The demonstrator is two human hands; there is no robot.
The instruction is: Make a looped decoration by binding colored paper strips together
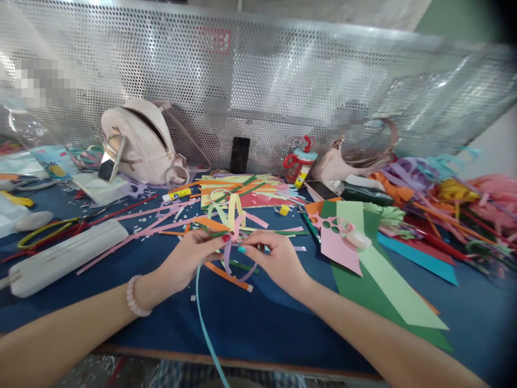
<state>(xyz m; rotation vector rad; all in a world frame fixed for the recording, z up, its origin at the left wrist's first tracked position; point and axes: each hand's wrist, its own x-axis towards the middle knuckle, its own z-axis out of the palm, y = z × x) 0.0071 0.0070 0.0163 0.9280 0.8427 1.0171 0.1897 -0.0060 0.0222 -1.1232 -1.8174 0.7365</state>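
Pale blue paper runs nearest of all: a thin, flat strip curves down from the left hand and past the table's edge. Here's the dark blue tabletop, smooth and matte, and above it a bracelet of rounded, milky beads on the left wrist. Now the fingers: the left hand pinches, thumb against fingertips, and the right hand pinches opposite, both closed on a looped paper cluster, held mid-table between them. Lavender bows out below the fingers; yellow stands in a tall, narrow loop above. To the left lies a white plastic bar, long and round-cornered; to the right, a flat, pale-green paper sheet. Further back, a cylindrical yellow glue stick, then straight strips in a loose heap. Beyond, a soft, domed backpack gapes at its zip, and behind everything, silvery perforated sheeting gleams.
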